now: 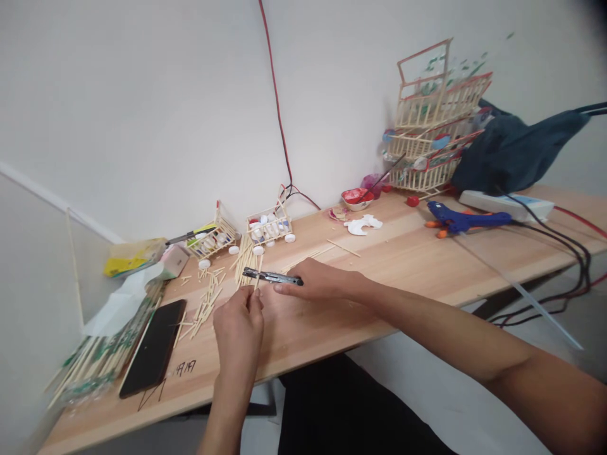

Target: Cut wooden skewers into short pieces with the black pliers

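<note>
In the middle of the table, my left hand [239,325] pinches a thin wooden stick [257,284] between thumb and fingertips. My right hand [320,278] is closed around a slim dark metal tool [272,277], which points left. The tool's far end lies across the stick, just above my left fingertips. Its exact kind is hard to make out. Behind it lies a bundle of long wooden sticks [245,258]. Short cut sticks [206,309] are scattered to the left of my left hand.
Two small stick carts [272,229] stand near the wall. A black phone [154,347] and bagged skewers [102,363] lie left. Towards the right are a red-smeared bowl [356,199], white tissue [363,224], stacked stick baskets [427,126], a blue glue gun [462,219] and a power strip [507,205] with cables.
</note>
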The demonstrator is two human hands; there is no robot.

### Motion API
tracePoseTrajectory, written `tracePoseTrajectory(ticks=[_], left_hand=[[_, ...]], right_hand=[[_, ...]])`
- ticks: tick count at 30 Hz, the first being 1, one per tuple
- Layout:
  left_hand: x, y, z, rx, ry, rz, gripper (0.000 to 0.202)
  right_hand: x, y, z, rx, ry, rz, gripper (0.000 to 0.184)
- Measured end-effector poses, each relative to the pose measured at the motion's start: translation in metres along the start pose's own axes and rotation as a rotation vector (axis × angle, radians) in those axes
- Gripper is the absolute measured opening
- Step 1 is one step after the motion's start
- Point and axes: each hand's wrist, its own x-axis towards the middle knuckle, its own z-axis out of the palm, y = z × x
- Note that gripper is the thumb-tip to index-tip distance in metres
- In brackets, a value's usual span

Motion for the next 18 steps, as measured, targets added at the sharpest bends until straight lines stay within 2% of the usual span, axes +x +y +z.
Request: tracePoseTrajectory(ticks=[8, 18], left_hand=[[-0.014, -0.006, 0.005, 0.120, 0.019, -0.029, 0.025], [-0.028, -0.018, 0.002, 0.062, 0.092, -0.005, 0.022]], right_hand=[[-0.008, -0.014, 0.003, -0.124, -0.008, 0.002, 0.070], [-0.005, -0.025, 0.014, -0.285, 0.027, -0.035, 0.074]])
